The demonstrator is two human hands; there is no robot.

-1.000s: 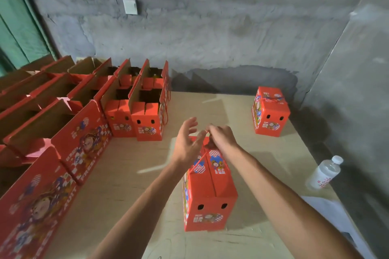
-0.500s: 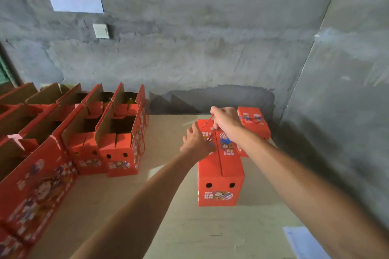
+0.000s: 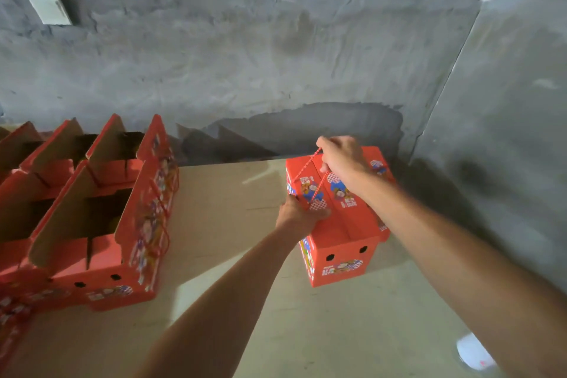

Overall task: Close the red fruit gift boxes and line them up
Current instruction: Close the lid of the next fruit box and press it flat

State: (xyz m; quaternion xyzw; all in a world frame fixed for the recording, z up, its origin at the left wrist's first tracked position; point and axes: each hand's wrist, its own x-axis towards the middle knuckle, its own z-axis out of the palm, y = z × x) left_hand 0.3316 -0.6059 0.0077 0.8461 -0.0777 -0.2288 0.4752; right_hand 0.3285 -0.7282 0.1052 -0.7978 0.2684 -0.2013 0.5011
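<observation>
I see the closed red gift box (image 3: 340,224) at the table's (image 3: 306,331) far right, long axis running away from me, two-hole end facing me. Right hand (image 3: 343,159) pinches its red cord handle (image 3: 319,186); left hand (image 3: 299,215) grips its left top edge. Open boxes (image 3: 101,224) stand left.

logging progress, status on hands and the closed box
Right hand pinching rope handle. Left hand grips closed red gift box at its left top edge. Open boxes left, apart.

A packing area: bare concrete walls (image 3: 276,40), rows of open red gift boxes (image 3: 101,224).
</observation>
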